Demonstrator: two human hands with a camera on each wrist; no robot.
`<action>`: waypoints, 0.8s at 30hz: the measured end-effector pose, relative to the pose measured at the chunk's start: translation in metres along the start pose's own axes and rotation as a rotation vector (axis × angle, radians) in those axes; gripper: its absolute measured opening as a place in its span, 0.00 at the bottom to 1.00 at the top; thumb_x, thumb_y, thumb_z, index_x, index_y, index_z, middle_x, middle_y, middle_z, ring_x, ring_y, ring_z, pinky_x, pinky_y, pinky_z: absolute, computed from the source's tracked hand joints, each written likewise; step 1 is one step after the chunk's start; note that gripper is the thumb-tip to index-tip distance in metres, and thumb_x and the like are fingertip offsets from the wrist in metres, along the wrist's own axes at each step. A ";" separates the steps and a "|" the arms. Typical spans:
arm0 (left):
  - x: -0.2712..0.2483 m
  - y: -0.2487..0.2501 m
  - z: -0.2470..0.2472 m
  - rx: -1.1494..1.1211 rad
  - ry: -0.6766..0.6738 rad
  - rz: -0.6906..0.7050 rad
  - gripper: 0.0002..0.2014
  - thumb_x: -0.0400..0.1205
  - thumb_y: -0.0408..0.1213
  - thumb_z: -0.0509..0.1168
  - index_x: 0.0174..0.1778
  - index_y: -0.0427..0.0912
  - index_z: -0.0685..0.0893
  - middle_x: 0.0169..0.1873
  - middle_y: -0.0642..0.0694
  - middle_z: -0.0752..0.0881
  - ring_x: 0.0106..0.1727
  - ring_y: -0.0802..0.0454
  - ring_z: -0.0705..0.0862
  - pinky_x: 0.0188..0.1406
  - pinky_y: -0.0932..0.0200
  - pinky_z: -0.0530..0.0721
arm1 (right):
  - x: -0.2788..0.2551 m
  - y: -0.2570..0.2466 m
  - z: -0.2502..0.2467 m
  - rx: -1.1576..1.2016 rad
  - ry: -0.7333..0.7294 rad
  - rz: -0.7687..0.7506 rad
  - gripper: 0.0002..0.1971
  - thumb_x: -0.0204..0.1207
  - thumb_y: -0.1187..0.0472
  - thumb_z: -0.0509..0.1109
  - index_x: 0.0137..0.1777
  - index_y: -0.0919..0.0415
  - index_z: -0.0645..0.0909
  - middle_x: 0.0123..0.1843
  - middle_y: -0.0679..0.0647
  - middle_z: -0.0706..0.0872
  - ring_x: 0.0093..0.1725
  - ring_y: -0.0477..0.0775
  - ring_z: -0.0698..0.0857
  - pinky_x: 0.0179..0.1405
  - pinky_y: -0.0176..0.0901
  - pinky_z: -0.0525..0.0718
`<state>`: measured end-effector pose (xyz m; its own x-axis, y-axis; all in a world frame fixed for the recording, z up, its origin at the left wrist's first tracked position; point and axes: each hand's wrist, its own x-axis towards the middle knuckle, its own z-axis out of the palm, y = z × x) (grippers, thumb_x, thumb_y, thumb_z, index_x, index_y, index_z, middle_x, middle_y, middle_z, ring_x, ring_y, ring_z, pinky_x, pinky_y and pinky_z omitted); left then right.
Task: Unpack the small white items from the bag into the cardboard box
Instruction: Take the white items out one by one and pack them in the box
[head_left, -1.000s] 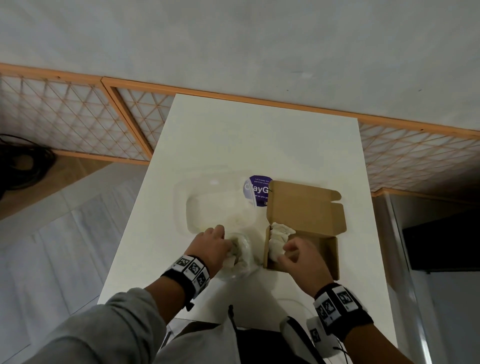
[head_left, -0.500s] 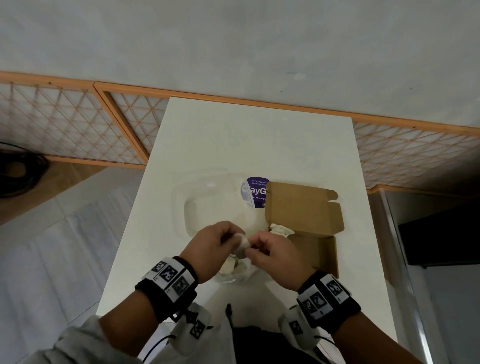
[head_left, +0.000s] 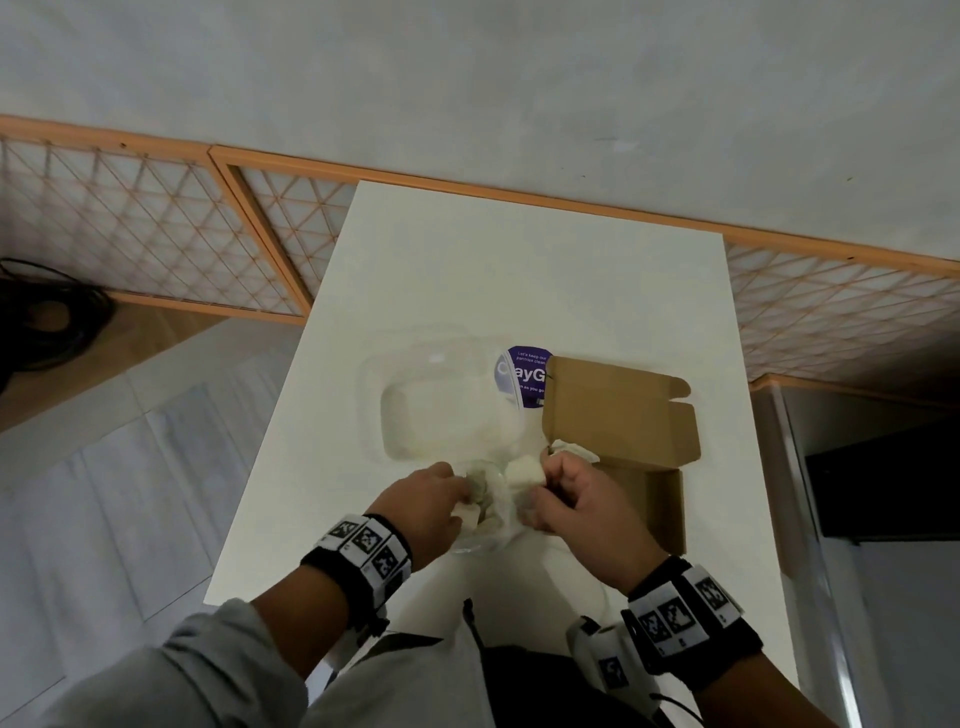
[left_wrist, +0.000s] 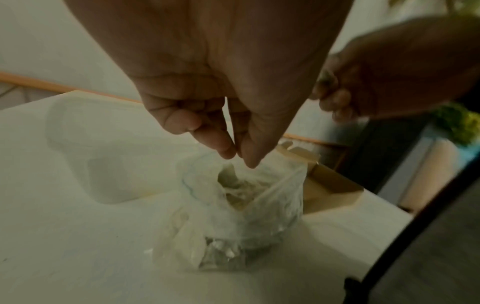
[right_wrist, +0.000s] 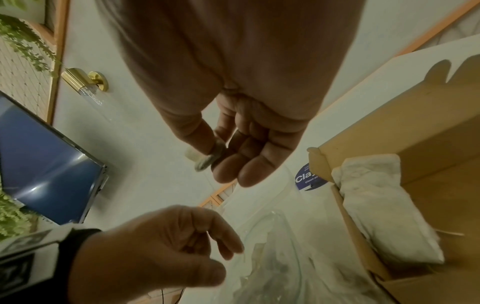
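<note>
A clear plastic bag (head_left: 488, 525) with small white items inside sits on the white table near its front edge. My left hand (head_left: 462, 493) pinches the bag's rim (left_wrist: 259, 185) between thumb and forefinger (left_wrist: 226, 148). My right hand (head_left: 540, 478) is just right of the bag and holds a small white item (head_left: 521, 470) in its fingertips; in the right wrist view the item (right_wrist: 206, 159) sits between thumb and fingers. The open cardboard box (head_left: 654, 499) lies right of the bag with its lid (head_left: 618, 410) folded back. A white packet (right_wrist: 384, 205) lies inside it.
A clear plastic container (head_left: 441, 410) with a purple label (head_left: 524, 376) stands behind the bag, touching the box lid. The far half of the table (head_left: 519, 270) is bare. A wooden lattice screen (head_left: 130, 228) runs behind, and a dark screen (head_left: 883, 483) stands at the right.
My right hand left the box, met the left hand at the bag's mouth, and now holds a white item just right of the bag. The left hand stayed at the bag.
</note>
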<state>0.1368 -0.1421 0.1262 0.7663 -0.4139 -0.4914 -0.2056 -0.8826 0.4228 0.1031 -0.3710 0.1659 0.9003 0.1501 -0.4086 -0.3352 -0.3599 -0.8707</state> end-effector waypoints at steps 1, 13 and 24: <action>0.003 0.001 0.005 0.067 -0.021 0.012 0.18 0.84 0.44 0.65 0.70 0.51 0.83 0.63 0.48 0.81 0.63 0.44 0.84 0.63 0.50 0.83 | -0.003 0.001 -0.001 -0.002 0.006 0.000 0.02 0.81 0.54 0.73 0.47 0.47 0.83 0.42 0.55 0.92 0.45 0.64 0.90 0.55 0.73 0.90; 0.021 0.003 0.032 0.376 -0.008 0.040 0.13 0.87 0.43 0.63 0.65 0.48 0.86 0.62 0.45 0.81 0.62 0.42 0.81 0.62 0.49 0.79 | -0.029 0.006 -0.014 0.067 0.095 0.078 0.01 0.86 0.61 0.72 0.52 0.57 0.85 0.41 0.48 0.91 0.38 0.42 0.88 0.43 0.36 0.88; -0.022 -0.006 -0.025 -0.549 0.007 -0.090 0.07 0.88 0.42 0.66 0.53 0.54 0.90 0.42 0.53 0.94 0.44 0.57 0.91 0.50 0.58 0.88 | -0.025 -0.004 -0.019 0.096 0.127 0.048 0.02 0.85 0.64 0.74 0.53 0.59 0.83 0.43 0.50 0.92 0.37 0.41 0.86 0.40 0.34 0.87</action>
<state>0.1361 -0.1216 0.1533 0.7707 -0.3391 -0.5394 0.2070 -0.6674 0.7153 0.0867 -0.3907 0.1850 0.9084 0.0146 -0.4177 -0.3982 -0.2735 -0.8756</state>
